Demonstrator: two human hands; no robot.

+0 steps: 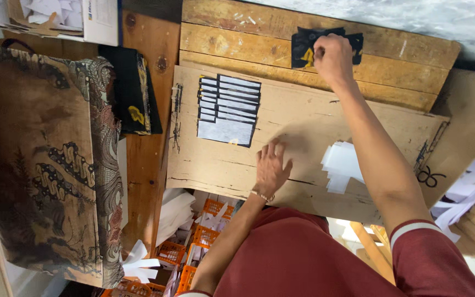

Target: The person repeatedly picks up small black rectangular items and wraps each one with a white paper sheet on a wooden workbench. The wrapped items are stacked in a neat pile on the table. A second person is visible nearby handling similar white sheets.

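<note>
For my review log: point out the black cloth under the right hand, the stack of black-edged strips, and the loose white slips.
Black cloth [303, 44]: head view, left part beside the right hand [333, 55].
Strip stack [228, 110]: head view, middle of the stack.
White slips [343, 164]: head view, centre of the pile.

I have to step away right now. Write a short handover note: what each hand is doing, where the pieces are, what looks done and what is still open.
Left hand: flat on the plywood board, fingers spread, holding nothing.
Right hand: reached out to the far planks, fingertips pinching a black sheet with a yellow mark.
Laid out: a staggered row of black-edged white strips on the board's left part.
Loose white paper slips lie beside the right forearm.
More black pieces sit left of the board.
Still open: the black sheet is not lifted clear yet.
</note>
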